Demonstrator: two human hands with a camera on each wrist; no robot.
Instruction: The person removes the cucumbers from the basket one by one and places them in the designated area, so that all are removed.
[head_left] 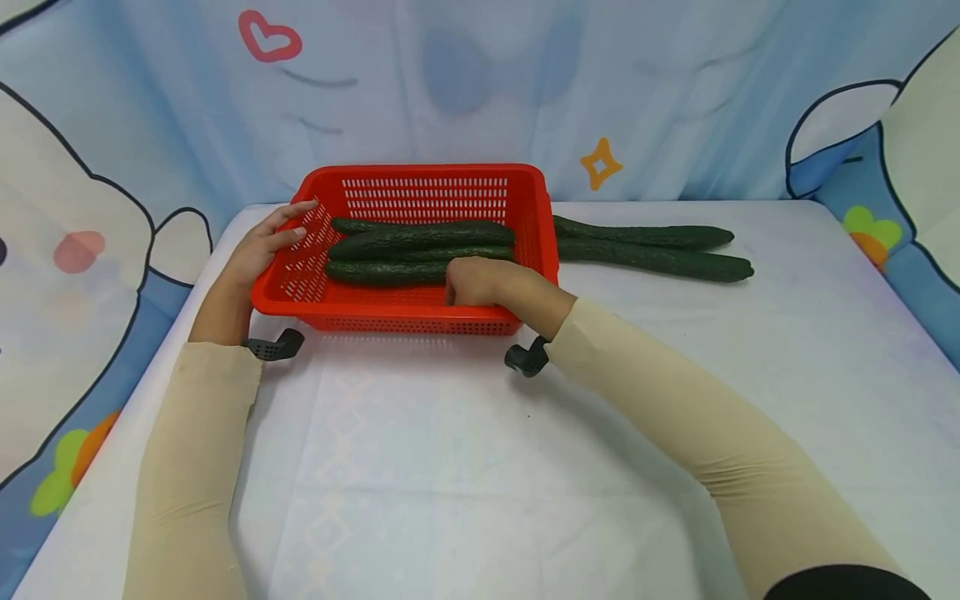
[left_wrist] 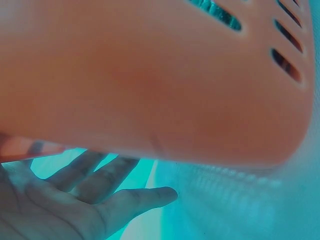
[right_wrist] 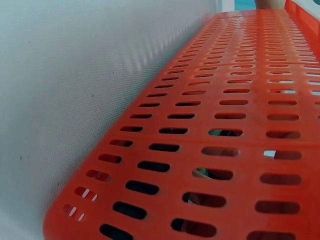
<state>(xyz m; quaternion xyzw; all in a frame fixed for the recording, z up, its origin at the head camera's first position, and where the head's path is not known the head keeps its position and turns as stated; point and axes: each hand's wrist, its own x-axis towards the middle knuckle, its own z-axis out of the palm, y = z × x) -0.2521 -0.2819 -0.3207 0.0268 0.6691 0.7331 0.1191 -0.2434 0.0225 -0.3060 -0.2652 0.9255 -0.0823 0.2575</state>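
A red plastic basket (head_left: 405, 318) stands on the table with several dark green cucumbers (head_left: 420, 242) lying lengthwise inside. My right hand (head_left: 480, 282) reaches over its front right rim, its fingers curled down around the right part of the front cucumber (head_left: 386, 273); the fingertips are hidden. At the basket's left rim is my left hand (head_left: 262, 246), its fingers extended over the edge. The left wrist view shows this left hand (left_wrist: 75, 205) with spread fingers beside the basket wall (left_wrist: 150, 90). In the right wrist view, the slotted basket side (right_wrist: 225, 115) covers most of the right hand.
Two more cucumbers (head_left: 652, 258) lie on the white tablecloth (head_left: 465, 467), just right of the basket. A light blue patterned curtain (head_left: 487, 83) hangs behind the table.
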